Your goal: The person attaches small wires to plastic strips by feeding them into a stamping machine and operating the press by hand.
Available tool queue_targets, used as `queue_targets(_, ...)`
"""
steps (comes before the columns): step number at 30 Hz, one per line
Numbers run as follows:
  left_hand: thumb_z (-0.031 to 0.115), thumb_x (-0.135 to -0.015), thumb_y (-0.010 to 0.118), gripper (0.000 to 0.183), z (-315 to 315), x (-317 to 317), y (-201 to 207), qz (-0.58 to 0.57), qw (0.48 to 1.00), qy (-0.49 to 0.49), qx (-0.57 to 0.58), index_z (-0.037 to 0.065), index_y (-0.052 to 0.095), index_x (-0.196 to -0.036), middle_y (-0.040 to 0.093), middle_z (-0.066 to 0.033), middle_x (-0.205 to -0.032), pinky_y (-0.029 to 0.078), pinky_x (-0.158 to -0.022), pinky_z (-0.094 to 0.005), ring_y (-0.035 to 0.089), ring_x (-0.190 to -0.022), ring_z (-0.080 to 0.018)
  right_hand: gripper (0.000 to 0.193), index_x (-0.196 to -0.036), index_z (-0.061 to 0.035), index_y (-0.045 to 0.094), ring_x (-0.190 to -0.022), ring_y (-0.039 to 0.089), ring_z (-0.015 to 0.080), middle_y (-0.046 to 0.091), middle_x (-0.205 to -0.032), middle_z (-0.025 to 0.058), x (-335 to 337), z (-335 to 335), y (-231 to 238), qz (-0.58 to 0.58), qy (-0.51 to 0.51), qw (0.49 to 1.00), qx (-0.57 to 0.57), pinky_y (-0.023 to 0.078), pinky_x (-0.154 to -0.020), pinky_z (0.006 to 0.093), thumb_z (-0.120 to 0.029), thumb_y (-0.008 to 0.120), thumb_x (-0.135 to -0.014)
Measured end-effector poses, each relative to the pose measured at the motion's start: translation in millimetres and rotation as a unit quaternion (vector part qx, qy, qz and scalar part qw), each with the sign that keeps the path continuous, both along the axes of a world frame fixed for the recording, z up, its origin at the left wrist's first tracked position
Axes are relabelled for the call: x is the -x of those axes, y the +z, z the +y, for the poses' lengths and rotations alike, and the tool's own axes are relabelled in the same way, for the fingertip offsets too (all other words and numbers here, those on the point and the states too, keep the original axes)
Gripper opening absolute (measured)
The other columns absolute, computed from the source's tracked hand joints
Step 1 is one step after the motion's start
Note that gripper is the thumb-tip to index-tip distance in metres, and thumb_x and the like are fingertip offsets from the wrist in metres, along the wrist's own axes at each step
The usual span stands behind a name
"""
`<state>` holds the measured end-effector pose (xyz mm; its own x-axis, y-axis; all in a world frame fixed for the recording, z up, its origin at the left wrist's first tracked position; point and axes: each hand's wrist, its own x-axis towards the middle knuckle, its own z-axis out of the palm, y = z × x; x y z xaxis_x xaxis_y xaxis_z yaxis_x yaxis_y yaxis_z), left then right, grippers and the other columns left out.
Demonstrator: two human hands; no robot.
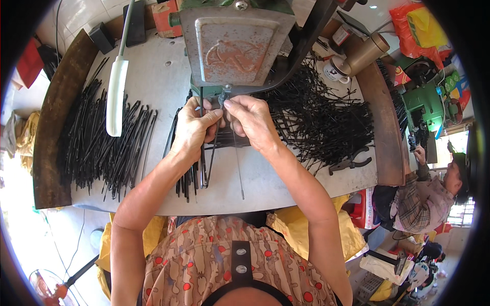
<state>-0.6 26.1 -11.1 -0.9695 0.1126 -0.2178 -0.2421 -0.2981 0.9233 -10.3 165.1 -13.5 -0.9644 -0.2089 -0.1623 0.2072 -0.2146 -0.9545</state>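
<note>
Both my hands are raised at the front of a grey and green bench machine (pixel 232 51), right under its worn metal cover. My left hand (pixel 193 127) is closed around thin black metal rods (pixel 203 168), which hang down past its fingers. Close beside it, my right hand (pixel 255 122) pinches a thinner grey rod (pixel 239 171) that slants toward the table's front edge. The rods' upper ends meet the machine between my fingertips, where fingers partly hide them. More black rods lie under and beside my left wrist.
Bundled black rods (pixel 107 143) cover the table's left; a tangled heap of black rods (pixel 326 117) fills its right. Pliers (pixel 351 161) lie at the heap's near edge, a white mug (pixel 335 70) behind. A white lamp (pixel 117 97) hangs at left. Another person (pixel 423 199) works at far right.
</note>
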Motion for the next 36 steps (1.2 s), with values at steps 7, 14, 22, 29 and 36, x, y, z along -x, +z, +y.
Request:
queue_targets(7,0.003,-0.078,0.058,0.02,4.2,2.4,1.1,-0.014,1.0,0.025,0.007,0.007,0.039,-0.078,0.053,-0.0081,-0.062,0.025,-0.033,-0.0176,0.039,-0.04,-0.0065,0.017,-0.076,0.0011,0.055,-0.041,0.039,0.0043,0.052,-0.059,0.0041,2.9,-0.8,-4.2,-0.002,0.006,1.0,0.0,0.027,-0.035,0.018,-0.013,0.052,-0.084)
queue_targets(14,0.001,-0.076,0.058,0.019,2.5,2.6,6.3,-0.041,0.998,0.026,0.037,0.006,0.039,-0.077,0.051,-0.0069,-0.06,0.027,-0.034,-0.0182,0.039,-0.043,-0.0063,0.019,-0.085,0.0032,0.058,-0.044,0.048,0.0074,0.056,-0.065,0.0072,-1.2,15.0,6.3,0.002,0.029,0.995,-0.099,0.035,-0.036,0.018,-0.015,0.054,-0.083)
queue_targets(22,0.0,-0.075,0.057,0.017,-12.9,6.3,15.3,-0.032,0.997,-0.02,0.07,0.006,0.041,-0.079,0.051,-0.0065,-0.058,0.026,-0.034,-0.0175,0.038,-0.041,-0.005,0.014,-0.082,0.0025,0.06,-0.043,0.047,0.0061,0.056,-0.063,0.0045,-4.9,99.7,25.7,0.043,-0.093,0.971,-0.218,0.033,-0.036,0.0178,-0.011,0.056,-0.079)
queue_targets(29,0.002,-0.07,0.061,0.022,-112.3,13.0,30.1,0.143,0.757,-0.162,0.616,0.001,0.049,-0.089,0.055,-0.0095,-0.067,0.041,-0.048,-0.0293,0.052,-0.055,-0.0209,0.014,-0.081,0.0017,0.06,-0.044,0.048,0.0063,0.057,-0.062,0.0042,-27.1,129.0,26.8,0.014,-0.054,0.94,-0.336,0.036,-0.038,0.0198,-0.01,0.054,-0.078)
queue_targets(36,0.001,-0.068,0.059,0.019,-69.8,-17.5,34.8,0.43,0.623,-0.075,0.649,-0.001,0.055,-0.086,0.053,-0.0122,-0.078,0.045,-0.062,-0.0358,0.053,-0.071,-0.0292,0.009,-0.076,-0.0002,0.06,-0.075,0.058,0.0301,0.057,-0.081,0.0162,-12.0,112.3,9.4,0.281,0.015,0.68,-0.677,0.047,-0.064,0.0385,-0.004,0.054,-0.07)
